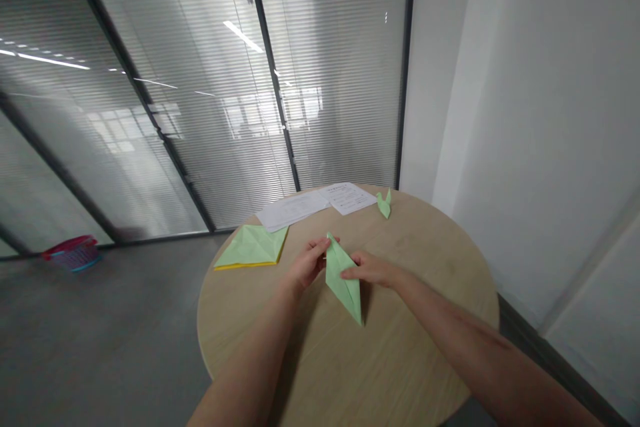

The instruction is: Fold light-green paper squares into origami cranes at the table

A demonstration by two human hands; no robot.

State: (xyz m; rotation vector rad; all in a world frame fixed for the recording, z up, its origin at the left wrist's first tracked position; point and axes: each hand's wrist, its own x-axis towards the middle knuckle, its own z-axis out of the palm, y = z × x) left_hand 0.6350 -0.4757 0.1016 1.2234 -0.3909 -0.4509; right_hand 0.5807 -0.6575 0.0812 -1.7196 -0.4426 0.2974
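A long, diamond-shaped fold of light green paper (344, 280) is held just above a round wooden table (425, 293), with one tip pointing away and the other towards me. My left hand (307, 263) pinches its far upper edge near the tip. My right hand (373, 269) grips its right side at the middle, fingers pressed on the paper.
A stack of green and yellow creased paper squares (251, 248) lies at the table's left. Two white printed sheets (315, 204) and a small folded green paper figure (384, 203) sit at the far edge. Glass partitions with blinds stand behind. A pink basket (71, 252) rests on the floor at left.
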